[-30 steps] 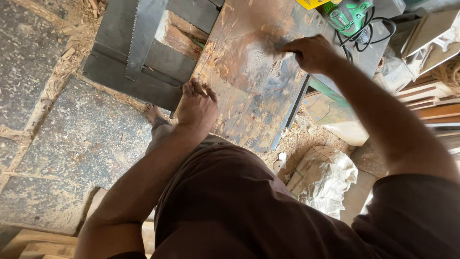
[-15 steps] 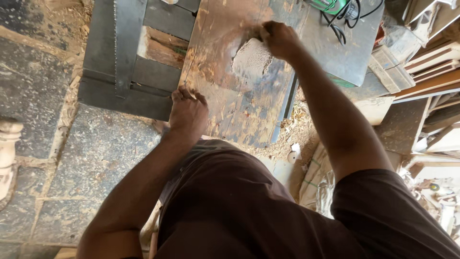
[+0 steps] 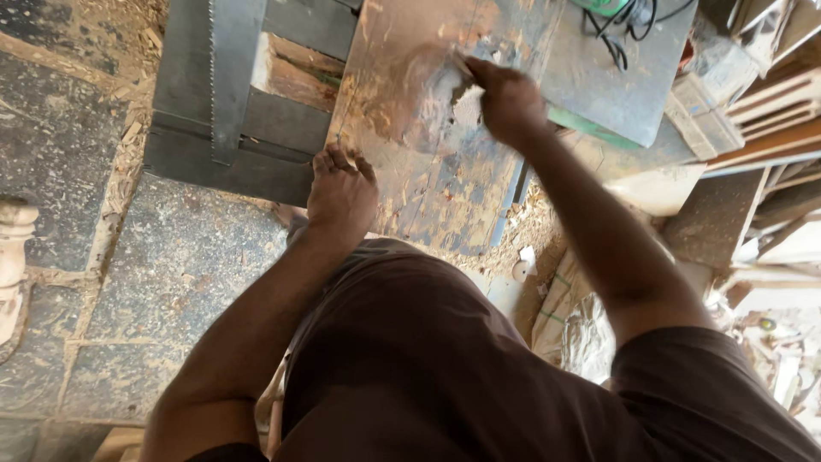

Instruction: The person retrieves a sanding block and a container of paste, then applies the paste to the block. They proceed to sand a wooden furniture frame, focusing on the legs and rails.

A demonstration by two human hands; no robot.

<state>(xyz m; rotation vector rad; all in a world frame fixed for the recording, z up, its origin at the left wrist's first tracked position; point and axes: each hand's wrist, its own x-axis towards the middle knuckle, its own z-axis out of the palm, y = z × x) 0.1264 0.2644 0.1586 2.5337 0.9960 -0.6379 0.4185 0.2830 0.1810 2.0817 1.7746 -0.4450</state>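
- Your head camera gives you an evenly lit daylight scene, bright without being harsh.
- Light is strongest at the right edge, where the pale timber offcuts (image 3: 774,103) look washed out.
- Shadows stay soft: only a faint dark patch lies under your left hand (image 3: 340,192) on the worn board (image 3: 428,162).
- Your right hand (image 3: 506,98) is slightly smeared by motion blur, and the surface beside it looks hazy.
- Your dark shirt (image 3: 445,368) fills the bottom of the frame, close, soft, with little detail.
- Straight edges bend outward near the corners, a wide-lens distortion.
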